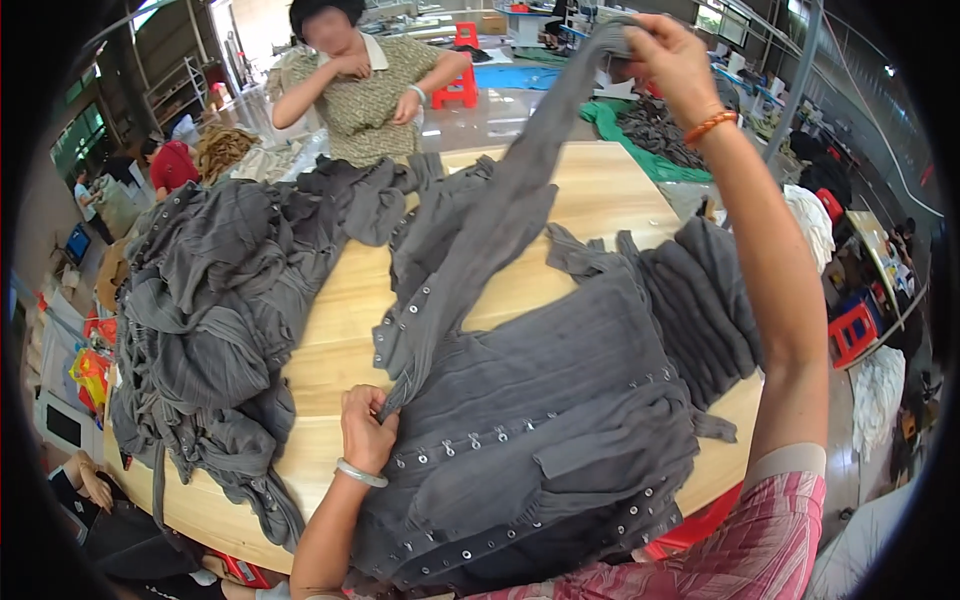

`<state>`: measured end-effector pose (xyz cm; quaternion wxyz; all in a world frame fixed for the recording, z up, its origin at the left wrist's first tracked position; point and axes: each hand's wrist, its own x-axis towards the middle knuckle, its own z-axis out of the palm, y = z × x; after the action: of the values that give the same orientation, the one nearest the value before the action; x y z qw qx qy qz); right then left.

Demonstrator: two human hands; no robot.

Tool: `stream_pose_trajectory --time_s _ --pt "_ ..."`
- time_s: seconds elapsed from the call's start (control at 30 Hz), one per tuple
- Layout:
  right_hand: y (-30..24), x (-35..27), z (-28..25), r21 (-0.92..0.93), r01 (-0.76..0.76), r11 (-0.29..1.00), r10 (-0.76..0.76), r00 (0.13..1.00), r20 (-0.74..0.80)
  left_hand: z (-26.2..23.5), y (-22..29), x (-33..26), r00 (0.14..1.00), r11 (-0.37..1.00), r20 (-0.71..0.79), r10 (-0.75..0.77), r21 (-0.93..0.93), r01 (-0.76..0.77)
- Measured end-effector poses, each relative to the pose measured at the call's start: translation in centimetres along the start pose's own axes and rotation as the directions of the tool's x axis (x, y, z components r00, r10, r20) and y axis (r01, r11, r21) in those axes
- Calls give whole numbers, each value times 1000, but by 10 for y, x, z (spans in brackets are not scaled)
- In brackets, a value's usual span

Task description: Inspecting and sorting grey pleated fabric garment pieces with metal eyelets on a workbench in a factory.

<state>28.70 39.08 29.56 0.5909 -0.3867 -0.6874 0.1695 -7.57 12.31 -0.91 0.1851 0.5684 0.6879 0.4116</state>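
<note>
A dark grey garment (505,190) is stretched diagonally between my hands, with metal eyelets along its lower part. High at the upper right, my right hand (672,68) is closed around its top end. My left hand (368,430) pinches the lower end just above the wooden table (345,335). Close to my body lie similar grey garments (570,360), spread in layers with rows of metal fastenings. How the held garment meets the cloth beneath it is hard to make out.
A big loose heap of grey garments (215,310) covers the table's left side. Folded grey garments (700,295) lie in a row at the right. Across the table stands a person (375,95) in a patterned top. Red stools (456,85) stand behind.
</note>
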Motion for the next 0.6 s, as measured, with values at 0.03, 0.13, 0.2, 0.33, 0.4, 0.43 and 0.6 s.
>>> stream_pose_trajectory --time_s 0.03,0.13,0.2,0.33,0.4,0.43,0.6 --pt "20 7 -34 -4 89 996 -89 994 -56 4 4 -2 988 988 3 152 29 -153" --pt "36 -16 -89 -191 -4 982 -19 992 -123 -3 17 -17 959 959 45 279 27 -281" --pt "55 -39 -120 -334 -14 942 -15 997 -82 -8 28 -27 899 900 155 409 91 -425" --pt "70 -94 -167 -527 -30 849 3 999 -52 -10 35 -40 862 881 294 412 113 -460" --pt "77 -115 -171 -558 -82 826 54 996 -65 -12 33 -42 865 881 302 401 132 -454" --pt "83 -123 -181 -541 -48 839 12 997 -71 -12 32 -42 862 879 295 411 124 -461" --pt "83 -155 -208 -363 -32 931 -10 994 -113 -12 39 -41 874 892 305 377 135 -432"
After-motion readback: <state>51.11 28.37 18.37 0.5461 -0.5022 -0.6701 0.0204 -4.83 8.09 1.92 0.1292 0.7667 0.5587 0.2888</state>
